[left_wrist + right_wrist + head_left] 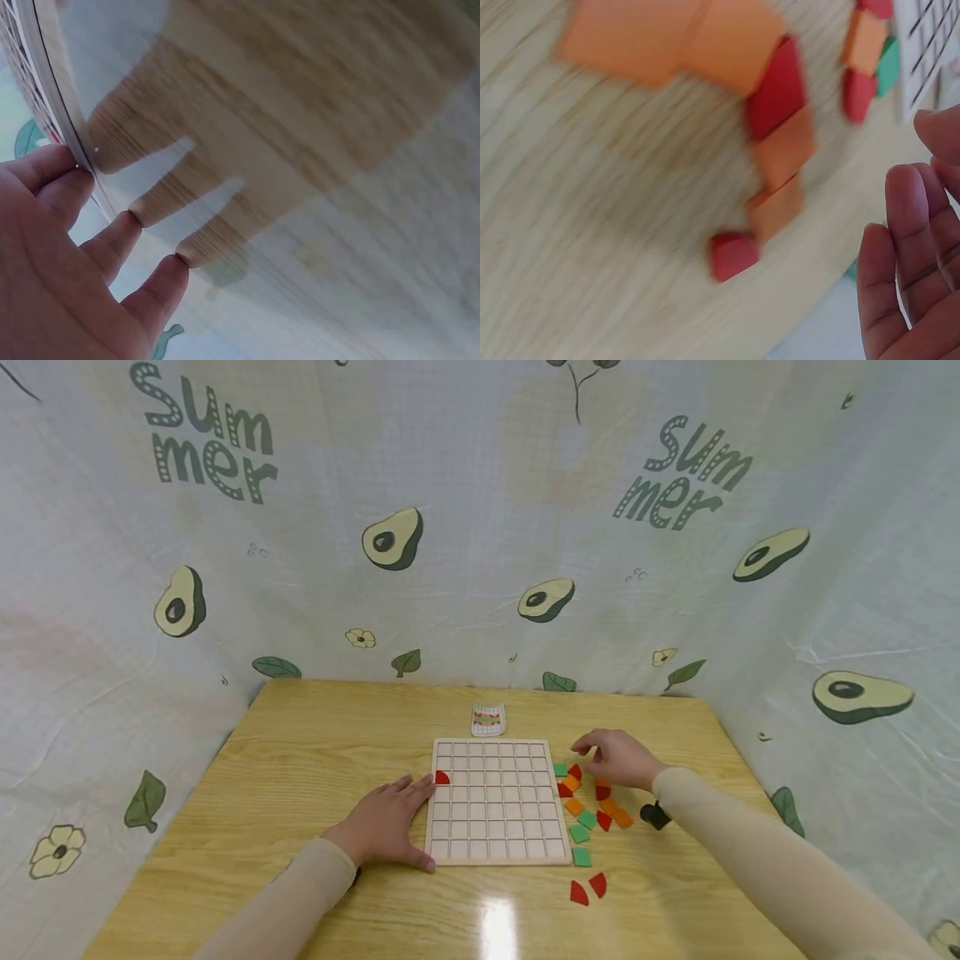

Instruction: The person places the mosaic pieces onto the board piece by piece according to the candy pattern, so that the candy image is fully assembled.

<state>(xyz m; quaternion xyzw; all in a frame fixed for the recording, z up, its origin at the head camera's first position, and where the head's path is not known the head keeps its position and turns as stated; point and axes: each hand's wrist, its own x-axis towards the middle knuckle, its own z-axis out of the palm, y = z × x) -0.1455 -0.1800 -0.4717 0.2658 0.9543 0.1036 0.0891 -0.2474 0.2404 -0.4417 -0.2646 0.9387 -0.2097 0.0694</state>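
A wooden grid board (498, 802) lies on the table with a single red quarter-circle tile (442, 777) near its upper left corner. My left hand (390, 822) rests at the board's left edge, fingers spread, thumb by the lower left corner. In the left wrist view, the left fingertips (161, 289) touch the tabletop and board side. Above the loose tiles to the board's right hovers my right hand (618, 758), its fingers loosely bent. The right wrist view shows no tile in the right hand (915, 277); orange tiles (784, 146) and red ones lie below it.
A small printed pattern card (488, 719) lies behind the board. Green tiles (581, 857) and orange ones are scattered along its right side, with two red tiles (579, 893) nearer the front. A printed curtain (465, 468) encloses the table's back and sides.
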